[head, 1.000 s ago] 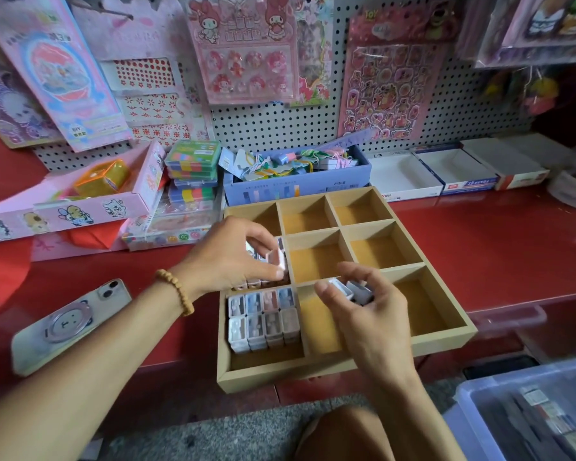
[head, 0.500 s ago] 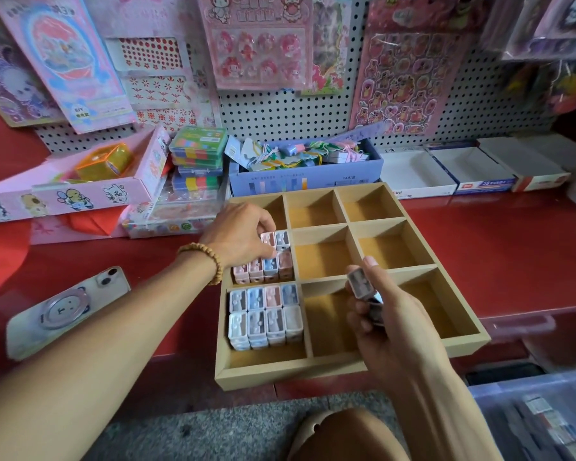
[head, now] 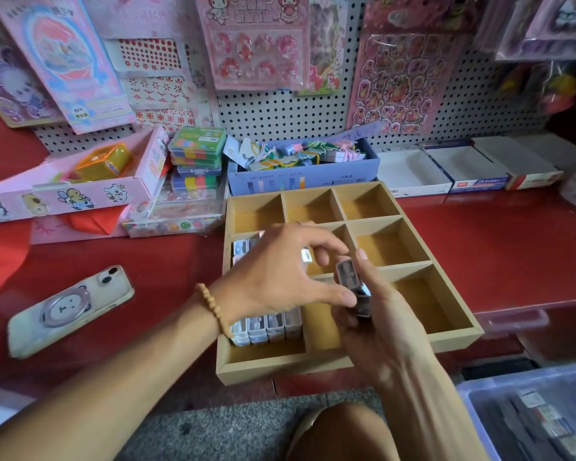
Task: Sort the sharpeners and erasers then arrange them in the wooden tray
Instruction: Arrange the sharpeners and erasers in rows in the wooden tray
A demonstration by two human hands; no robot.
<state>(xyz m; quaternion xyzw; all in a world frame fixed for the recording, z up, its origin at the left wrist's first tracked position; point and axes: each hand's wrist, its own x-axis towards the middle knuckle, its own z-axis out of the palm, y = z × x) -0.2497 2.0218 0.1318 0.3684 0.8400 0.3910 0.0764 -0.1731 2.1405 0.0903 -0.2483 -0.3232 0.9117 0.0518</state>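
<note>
Nearest me, at five o'clock, a clear plastic bin (head: 526, 424) sat low on the floor with more small packaged pieces in it, too blurred for me to say whether they were sharpeners or erasers. Above it my right hand (head: 376, 331) was curled round a small stack of sharpeners (head: 351, 284), the top one standing up between my thumb and fingers over the middle of the wooden tray (head: 346, 367). My left hand (head: 280, 274) had its fingers spread and its thumb touching the bottom of that stack, reaching for the next piece; whether it had a real pinch on anything I could not tell. Under my left wrist, in the tray's long compartment at nine o'clock, rows of sharpeners (head: 266, 326) stood side by side, with more (head: 240, 247) showing past my knuckles. I judged I was mid-step: feeding sharpeners one at a time from the right hand into that compartment. The next move called for lifting one off the stack cleanly and setting it upright against the row. The compartments toward twelve and three o'clock looked bare. A phone (head: 70, 311) lay on the red tabletop (head: 512, 254) at nine o'clock, and a blue box (head: 303, 181) stood just behind the tray.
</note>
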